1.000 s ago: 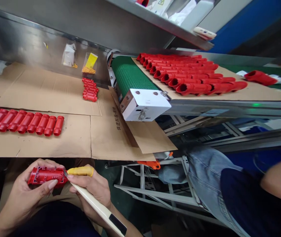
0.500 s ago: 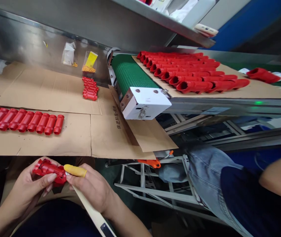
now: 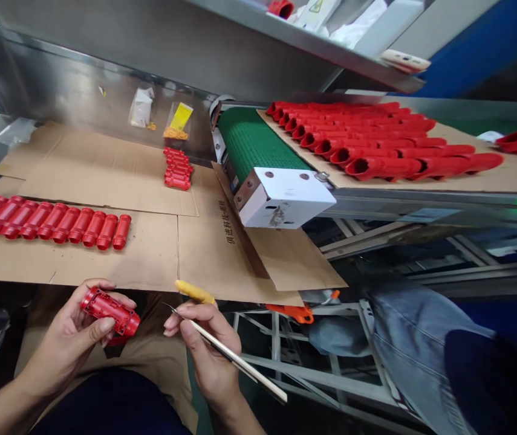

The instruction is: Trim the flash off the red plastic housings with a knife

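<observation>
My left hand (image 3: 81,329) is wrapped round a red cylindrical plastic part (image 3: 110,311), tilted, with slots and openings on its upper side. To its right, my right hand (image 3: 210,347) pinches a slim pale-handled tool (image 3: 240,362) with a thin dark metal tip. A yellow cover sits on one of its fingers, which is stretched out. The tool's tip points toward the red part but stands apart from it. Both hands are in front of the cardboard-covered table (image 3: 149,266).
A row of red tubes (image 3: 77,226) lies on the cardboard at left, with a small stack of red parts (image 3: 178,169) behind. Right of them, a green conveyor (image 3: 258,142) carries rows of red parts (image 3: 376,142). A person's jeans-clad leg (image 3: 398,338) is at right.
My right hand has moved right, away from the red part, and the tool's tip now shows in the open. My left hand still holds the part, now turned somewhat. The view has shifted.
</observation>
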The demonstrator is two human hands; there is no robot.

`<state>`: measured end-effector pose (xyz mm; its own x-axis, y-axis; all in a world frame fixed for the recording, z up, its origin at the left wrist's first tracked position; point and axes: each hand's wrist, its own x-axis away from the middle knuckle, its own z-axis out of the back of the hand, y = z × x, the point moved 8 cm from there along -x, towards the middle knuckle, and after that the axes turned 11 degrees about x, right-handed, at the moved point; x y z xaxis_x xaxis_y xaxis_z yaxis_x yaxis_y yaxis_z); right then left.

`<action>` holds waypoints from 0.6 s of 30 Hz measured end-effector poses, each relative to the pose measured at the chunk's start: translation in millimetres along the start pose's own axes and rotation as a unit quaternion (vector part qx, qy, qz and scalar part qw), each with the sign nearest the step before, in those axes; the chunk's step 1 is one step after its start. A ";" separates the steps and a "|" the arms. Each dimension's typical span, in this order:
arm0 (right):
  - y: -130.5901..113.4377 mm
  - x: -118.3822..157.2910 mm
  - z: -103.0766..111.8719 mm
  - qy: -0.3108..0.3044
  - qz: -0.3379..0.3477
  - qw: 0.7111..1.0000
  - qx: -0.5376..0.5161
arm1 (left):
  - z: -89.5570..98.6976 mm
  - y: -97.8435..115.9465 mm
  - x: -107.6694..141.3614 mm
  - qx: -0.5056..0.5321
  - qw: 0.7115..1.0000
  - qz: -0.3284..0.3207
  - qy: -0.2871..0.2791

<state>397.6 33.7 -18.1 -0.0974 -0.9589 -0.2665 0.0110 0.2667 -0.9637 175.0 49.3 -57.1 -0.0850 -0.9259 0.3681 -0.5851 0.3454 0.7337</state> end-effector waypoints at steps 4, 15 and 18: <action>3.6 1.4 5.9 0.029 -0.003 1.000 0.007 | 2.4 0.4 -2.7 -0.048 0.998 -0.006 -0.037; 18.0 9.1 5.5 0.055 -0.033 0.998 -0.018 | -115.9 64.5 -142.6 -0.839 0.520 -0.144 -0.075; 41.8 19.9 17.8 0.120 -0.043 0.992 -0.002 | -131.9 60.9 -158.7 -0.855 0.485 -0.159 -0.090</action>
<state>413.8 24.1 -64.0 -0.3321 -0.9274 -0.1724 -0.0111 0.1866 -0.9824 259.2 237.4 4.5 -0.3687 -0.9194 0.1370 0.9201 -0.3400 0.1947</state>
